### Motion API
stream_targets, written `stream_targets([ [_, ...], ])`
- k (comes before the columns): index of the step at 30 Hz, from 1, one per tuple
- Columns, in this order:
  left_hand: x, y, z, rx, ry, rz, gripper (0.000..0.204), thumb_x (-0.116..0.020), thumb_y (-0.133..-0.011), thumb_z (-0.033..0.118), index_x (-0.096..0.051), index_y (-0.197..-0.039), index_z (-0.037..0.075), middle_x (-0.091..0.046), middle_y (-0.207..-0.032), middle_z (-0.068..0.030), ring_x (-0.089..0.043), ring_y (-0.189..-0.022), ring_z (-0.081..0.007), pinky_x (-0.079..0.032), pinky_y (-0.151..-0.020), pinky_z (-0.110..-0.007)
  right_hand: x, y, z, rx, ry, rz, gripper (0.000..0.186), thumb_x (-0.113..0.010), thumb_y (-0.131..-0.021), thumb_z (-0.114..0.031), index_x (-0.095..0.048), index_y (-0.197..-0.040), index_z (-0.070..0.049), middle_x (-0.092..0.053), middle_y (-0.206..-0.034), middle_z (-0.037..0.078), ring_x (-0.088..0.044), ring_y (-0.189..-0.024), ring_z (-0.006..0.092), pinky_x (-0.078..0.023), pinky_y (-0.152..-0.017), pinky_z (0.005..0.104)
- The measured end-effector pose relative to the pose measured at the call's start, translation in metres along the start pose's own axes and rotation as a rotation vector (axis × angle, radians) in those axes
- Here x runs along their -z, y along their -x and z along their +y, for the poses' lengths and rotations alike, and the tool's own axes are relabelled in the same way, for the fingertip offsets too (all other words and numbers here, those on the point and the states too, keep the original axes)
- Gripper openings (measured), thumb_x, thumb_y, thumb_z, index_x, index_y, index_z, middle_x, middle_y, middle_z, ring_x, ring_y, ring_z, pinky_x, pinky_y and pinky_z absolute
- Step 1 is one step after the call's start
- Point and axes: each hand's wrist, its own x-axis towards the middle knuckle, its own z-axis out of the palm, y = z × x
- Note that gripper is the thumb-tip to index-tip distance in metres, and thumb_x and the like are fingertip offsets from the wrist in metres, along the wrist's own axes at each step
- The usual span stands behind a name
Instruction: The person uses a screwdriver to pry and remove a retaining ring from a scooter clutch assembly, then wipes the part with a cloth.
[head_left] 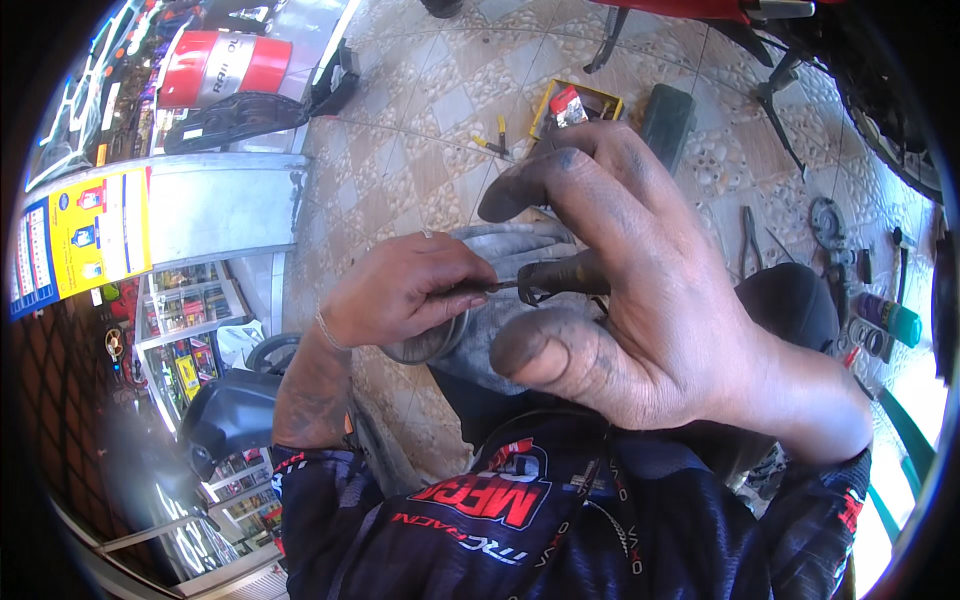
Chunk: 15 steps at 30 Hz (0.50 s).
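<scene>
My left hand (410, 290) pinches a small thin dark piece (505, 286) over a grey, stained cloth (480, 355) on my lap. A round metal part (420, 350) shows partly beneath that hand. My right hand (640, 290) is raised close to the camera, fingers apart and curved, fingertips blackened. One of its lower fingertips is beside a small black loop at the end of the thin piece; whether they touch, I cannot tell.
On the tiled floor lie a yellow tray (610, 105), green case (668, 115), yellow-handled pliers (495, 140), long pliers (750, 240) and a spray can (890, 318). A motorcycle (875, 110) stands upper right. Left are a counter (220, 210), display shelves (180, 310) and red drum (185, 70).
</scene>
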Motion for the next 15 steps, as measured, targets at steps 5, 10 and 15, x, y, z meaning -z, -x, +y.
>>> stream_targets([
  [5, 0.005, -0.006, -0.010, -0.009, 0.084, -0.075, 0.023, -0.072, -0.093, 0.022, -0.071, -0.111, 0.008, -0.070, -0.102, -0.0122, -0.068, -0.097, -0.0337, -0.054, -0.084, -0.042, -0.002, 0.003, 0.013, 0.093, -0.013, -0.007, 0.096, -0.063, -0.081, -0.079, -0.061, -0.119, 0.009, -0.058, -0.114, 0.024, -0.055, -0.111, 0.0407, -0.048, -0.093, 0.0470],
  [10, 0.012, -0.014, -0.030, -0.085, 0.136, -0.108, 0.023, -0.072, -0.092, 0.020, -0.070, -0.111, 0.007, -0.069, -0.100, -0.0129, -0.068, -0.095, -0.0341, -0.054, -0.082, -0.043, -0.026, -0.010, 0.028, 0.252, -0.165, 0.246, 0.102, -0.063, -0.078, -0.083, -0.061, -0.120, 0.010, -0.059, -0.115, 0.023, -0.055, -0.113, 0.0405, -0.048, -0.095, 0.0476],
  [15, 0.005, -0.015, -0.032, -0.097, 0.055, -0.122, 0.023, -0.073, -0.089, 0.018, -0.070, -0.110, 0.007, -0.069, -0.100, -0.0124, -0.067, -0.094, -0.0341, -0.053, -0.081, -0.043, -0.009, -0.020, 0.042, 0.354, 0.026, 0.113, 0.104, -0.062, -0.076, -0.085, -0.062, -0.121, 0.009, -0.062, -0.115, 0.022, -0.056, -0.113, 0.0402, -0.047, -0.099, 0.0474],
])
